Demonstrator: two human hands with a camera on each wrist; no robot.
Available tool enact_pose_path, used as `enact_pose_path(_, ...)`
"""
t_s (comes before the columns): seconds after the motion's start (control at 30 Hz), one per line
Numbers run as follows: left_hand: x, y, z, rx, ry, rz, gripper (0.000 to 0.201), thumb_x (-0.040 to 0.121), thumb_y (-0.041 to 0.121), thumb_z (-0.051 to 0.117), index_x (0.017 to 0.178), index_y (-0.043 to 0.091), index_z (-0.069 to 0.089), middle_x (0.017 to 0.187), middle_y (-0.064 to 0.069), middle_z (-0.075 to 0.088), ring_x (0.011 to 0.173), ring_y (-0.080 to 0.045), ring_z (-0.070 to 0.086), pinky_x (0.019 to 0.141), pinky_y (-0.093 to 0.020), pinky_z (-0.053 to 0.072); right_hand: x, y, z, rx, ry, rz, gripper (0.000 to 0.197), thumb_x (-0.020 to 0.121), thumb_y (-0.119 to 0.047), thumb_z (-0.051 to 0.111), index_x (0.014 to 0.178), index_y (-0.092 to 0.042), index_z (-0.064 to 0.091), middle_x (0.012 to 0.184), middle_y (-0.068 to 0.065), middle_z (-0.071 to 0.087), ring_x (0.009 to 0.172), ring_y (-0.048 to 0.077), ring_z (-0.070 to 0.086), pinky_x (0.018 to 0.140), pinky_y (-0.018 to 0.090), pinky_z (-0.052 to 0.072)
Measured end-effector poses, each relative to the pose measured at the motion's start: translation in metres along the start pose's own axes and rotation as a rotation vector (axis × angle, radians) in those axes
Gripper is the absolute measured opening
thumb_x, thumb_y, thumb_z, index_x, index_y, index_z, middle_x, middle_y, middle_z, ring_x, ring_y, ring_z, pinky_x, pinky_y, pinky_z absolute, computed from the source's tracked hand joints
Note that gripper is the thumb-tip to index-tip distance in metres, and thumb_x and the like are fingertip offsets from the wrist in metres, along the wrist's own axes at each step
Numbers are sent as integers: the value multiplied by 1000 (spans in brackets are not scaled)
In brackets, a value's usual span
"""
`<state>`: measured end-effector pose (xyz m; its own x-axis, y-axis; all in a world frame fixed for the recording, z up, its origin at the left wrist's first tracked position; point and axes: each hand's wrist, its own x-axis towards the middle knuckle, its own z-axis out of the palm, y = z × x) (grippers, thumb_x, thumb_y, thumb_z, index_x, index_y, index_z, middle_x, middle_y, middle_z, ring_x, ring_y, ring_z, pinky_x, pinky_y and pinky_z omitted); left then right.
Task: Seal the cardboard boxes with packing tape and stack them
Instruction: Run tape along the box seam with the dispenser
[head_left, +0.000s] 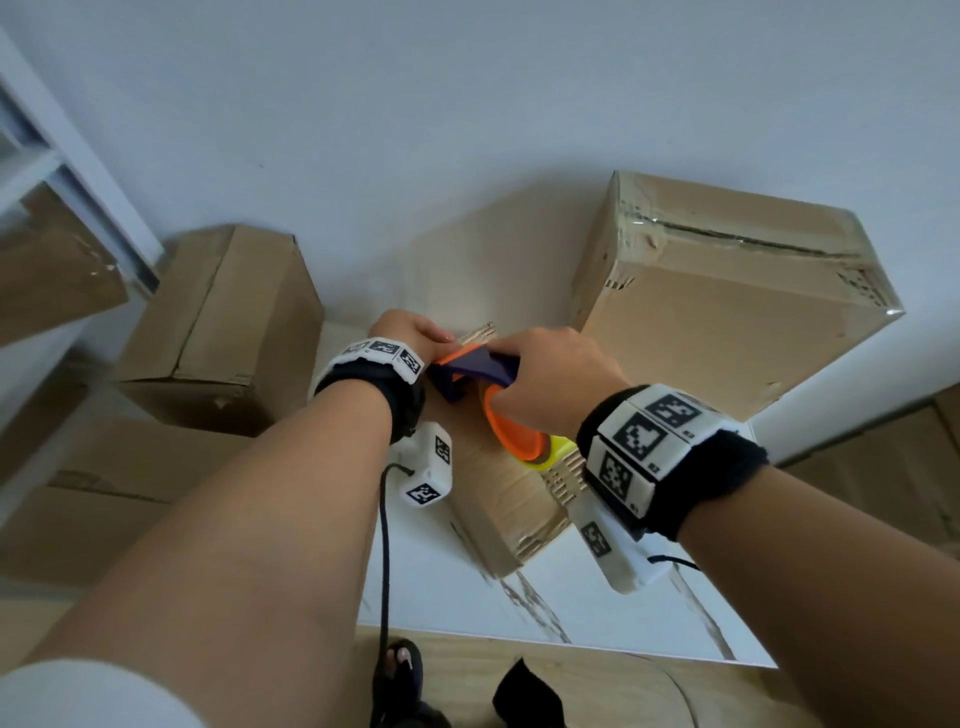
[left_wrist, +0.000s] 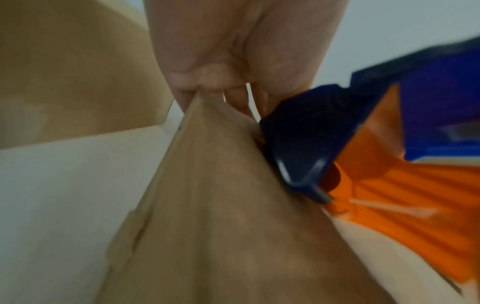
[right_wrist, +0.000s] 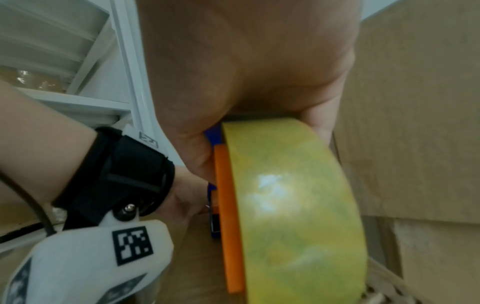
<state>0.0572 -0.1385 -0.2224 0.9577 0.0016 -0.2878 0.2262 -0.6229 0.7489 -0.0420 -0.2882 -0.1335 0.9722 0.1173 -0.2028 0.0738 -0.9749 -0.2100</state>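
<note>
From the head camera, the small cardboard box (head_left: 498, 499) lies on the white counter (head_left: 457, 597), under both hands; the right hand (head_left: 550, 379) is wrapped round the tape dispenser (head_left: 483, 374), whose blue and orange body is set on the box's far end, while the left hand (head_left: 410, 332) holds that far edge. A larger, already taped box (head_left: 727, 291) stands just beyond, and more boxes (head_left: 223, 322) sit to the left. To do this step well, the person should probably keep the dispenser pressed flat and pull straight along the seam (a slanted pull would likely wrinkle the tape).

From the left wrist, the fingers (left_wrist: 207, 82) pinch a corner of the plain brown, slightly blurred cardboard; the dispenser's blue nose touches the box just beside them.

From the right wrist, the yellowish tape roll (right_wrist: 293, 205) fills the view, gripped from above; brown cardboard lies beneath and to the right.
</note>
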Motion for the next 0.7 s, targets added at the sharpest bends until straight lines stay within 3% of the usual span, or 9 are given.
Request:
enact_pose_path(0.1,2,-8,5,-89,22,-6,8,75,22,80,75,21,72,71,4,67,62,-5,59,66,-18,44,1,-4,-3,-22,-23,-10,25,74,-34,55,96,-29,65,80,-3,63,74,21,59,52,25,36)
enact_pose_path(0.3,0,-12,7,-98,33,57,4,79,13,74,83,12,74,66,9,62,60,-1,57,66,-17,47,-8,-11,-10,-65,-33,-56,20,76,-36,58,90,-23,65,76,-1,61,72,22,59,48,22,30)
enact_pose_path(0.43,2,-13,9,-64,52,76,10,75,16,78,69,22,71,66,11,65,73,-11,65,80,-22,51,-19,-10,-16,-80,-59,-81,22,78,-39,59,88,-21,65,77,0,61,70,22,58,48,22,32)
enact_pose_path(0.57,0,-12,14,-43,52,90,8,74,18,79,71,22,73,64,16,63,67,-4,61,79,-19,47,-29,2,-17,-70,-55,-102,21,75,-39,59,87,-22,64,76,1,60,72,24,59,52,24,36)
enact_pose_path(0.7,-3,-11,16,-14,74,91,7,73,21,79,72,25,74,73,8,68,79,-11,66,84,-22,49,-44,11,-15,-72,-70,-98,21,76,-37,58,90,-23,64,76,0,61,70,21,59,55,27,43)
